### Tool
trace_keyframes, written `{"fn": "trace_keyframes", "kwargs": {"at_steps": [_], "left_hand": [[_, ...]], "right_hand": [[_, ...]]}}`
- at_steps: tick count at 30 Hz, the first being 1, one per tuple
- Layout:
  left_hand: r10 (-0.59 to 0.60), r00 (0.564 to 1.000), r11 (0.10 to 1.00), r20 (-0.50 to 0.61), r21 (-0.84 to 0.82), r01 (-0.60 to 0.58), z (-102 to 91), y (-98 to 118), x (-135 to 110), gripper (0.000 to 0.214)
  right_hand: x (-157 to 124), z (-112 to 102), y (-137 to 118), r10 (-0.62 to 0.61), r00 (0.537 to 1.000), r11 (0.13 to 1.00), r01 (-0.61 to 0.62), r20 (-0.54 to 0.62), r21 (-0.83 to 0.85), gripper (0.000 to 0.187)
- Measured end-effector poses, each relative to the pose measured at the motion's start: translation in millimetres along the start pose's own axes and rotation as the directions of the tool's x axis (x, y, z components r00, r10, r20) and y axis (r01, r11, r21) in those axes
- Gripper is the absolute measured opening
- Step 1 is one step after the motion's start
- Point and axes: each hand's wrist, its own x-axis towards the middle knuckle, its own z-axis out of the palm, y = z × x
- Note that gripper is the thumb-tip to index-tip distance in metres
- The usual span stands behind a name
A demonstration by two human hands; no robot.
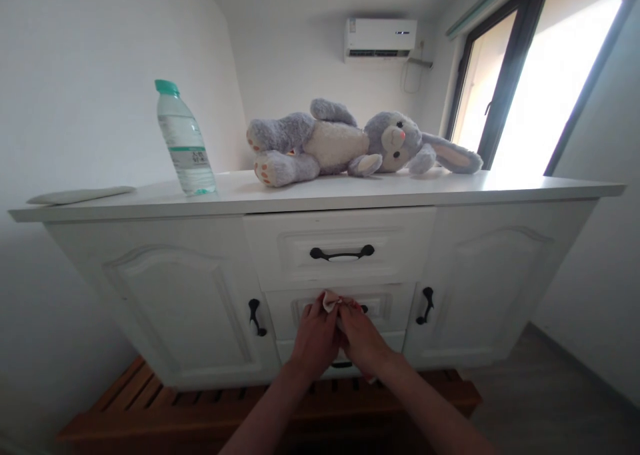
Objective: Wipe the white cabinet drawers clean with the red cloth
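Note:
My left hand and my right hand are pressed together in front of the middle drawer of a white cabinet. Both pinch a small pale pink thing, perhaps a cloth, at their fingertips. It hides most of that drawer's black handle. The top drawer above, with a black handle, is closed.
On the cabinet top lie a grey plush rabbit, a clear water bottle with a green cap, and a flat pale object at the left end. A wooden slatted platform sits under the cabinet. A window is at right.

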Motion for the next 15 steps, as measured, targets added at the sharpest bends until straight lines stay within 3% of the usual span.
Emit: {"fn": "trace_keyframes", "kwargs": {"at_steps": [3,4,5,6,7,8,9,11,12,15], "left_hand": [[-0.167,0.973,0.977,-0.160,-0.158,0.142,20.4,-5.0,-37.2,0.044],[-0.298,0.932,0.933,-0.205,-0.268,0.239,34.4,-5.9,-51.0,0.040],[-0.467,0.861,0.839,-0.204,-0.411,0.357,51.6,-6.9,-64.0,0.035],[-0.635,0.762,0.673,-0.125,-0.574,0.466,71.0,-8.1,-75.1,0.033],[-0.789,0.613,0.403,0.031,-0.727,0.556,91.6,-9.5,-83.4,0.031],[-0.868,0.429,0.059,0.250,-0.806,0.589,111.8,-10.9,-88.7,0.027],[-0.851,0.366,-0.097,0.377,-0.797,0.597,130.6,-12.1,-90.9,0.019],[-0.787,0.308,-0.300,0.534,-0.768,0.565,160.4,-13.8,-88.2,0.007],[-0.753,0.311,-0.361,0.580,-0.759,0.543,170.7,-14.1,-84.8,0.007],[-0.659,0.308,-0.541,0.687,-0.717,0.440,185.6,-13.5,-75.0,0.007]], "right_hand": [[-6.9,-5.6,-3.7,-0.020,0.999,0.993,0.025,-0.049,0.112,0.057],[-12.9,-7.2,-4.3,-0.009,0.996,0.991,0.020,-0.088,0.132,0.053],[-21.0,-8.0,-4.3,0.016,0.990,0.989,0.004,-0.137,0.145,0.050],[-31.2,-7.7,-3.5,0.056,0.981,0.986,-0.026,-0.187,0.163,0.048],[-43.7,-6.3,-1.7,0.116,0.965,0.978,-0.069,-0.234,0.199,0.046],[-58.3,-3.7,1.2,0.195,0.942,0.958,-0.123,-0.273,0.258,0.044],[-74.8,0.0,5.3,0.285,0.912,0.925,-0.180,-0.296,0.336,0.042],[-112.7,10.0,15.5,0.481,0.827,0.810,-0.291,-0.291,0.510,0.043],[-133.0,16.2,20.8,0.580,0.773,0.725,-0.347,-0.257,0.594,0.045],[-191.1,38.2,30.9,0.811,0.584,0.363,-0.442,-0.044,0.821,0.047]]}}
